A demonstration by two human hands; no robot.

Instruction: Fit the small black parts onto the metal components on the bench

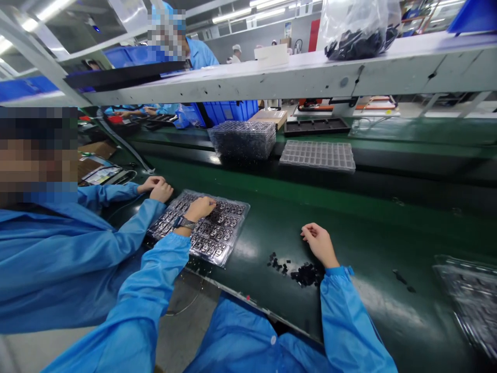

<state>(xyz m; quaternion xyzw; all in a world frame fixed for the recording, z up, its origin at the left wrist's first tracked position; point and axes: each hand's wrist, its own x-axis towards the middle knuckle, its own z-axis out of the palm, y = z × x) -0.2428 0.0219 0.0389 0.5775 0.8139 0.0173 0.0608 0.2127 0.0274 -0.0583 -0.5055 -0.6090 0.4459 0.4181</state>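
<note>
A clear plastic tray, its pockets filled with small metal-and-black parts, lies on the green bench at the left. Over its middle is my left hand, wearing a wristwatch, with fingertips closed down toward the parts. Anything in that pinch is too small to make out. My right hand hovers over the bench, fingers curled and pressed together; what they hold, if anything, cannot be seen. Just below it lies a loose pile of small black flat pieces, with several scattered to its left.
Beside me at the left, a co-worker's hands are near the tray's far corner. Stacked clear trays, an unfilled clear tray and a black tray sit behind. Another clear tray lies right. A white shelf crosses above.
</note>
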